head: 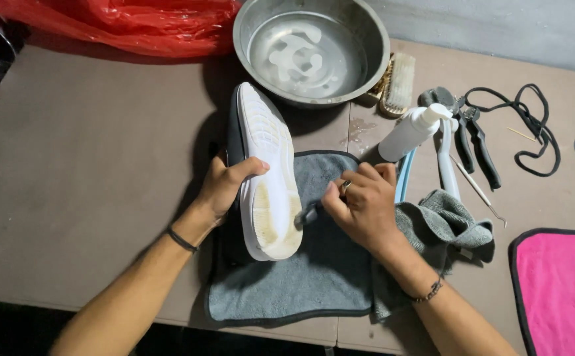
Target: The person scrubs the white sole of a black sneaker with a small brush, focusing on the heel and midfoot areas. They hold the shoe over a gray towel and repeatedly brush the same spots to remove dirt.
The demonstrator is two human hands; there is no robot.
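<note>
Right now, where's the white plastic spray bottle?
In the head view the white plastic spray bottle lies tilted on the table right of centre, between the metal basin and black-handled pliers, just beyond the right hand.

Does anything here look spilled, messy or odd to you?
A small wet stain marks the table beside the metal basin. The white sole of the shoe held by the left hand shows yellowish grime near the heel. A black cord lies tangled at right.
</note>
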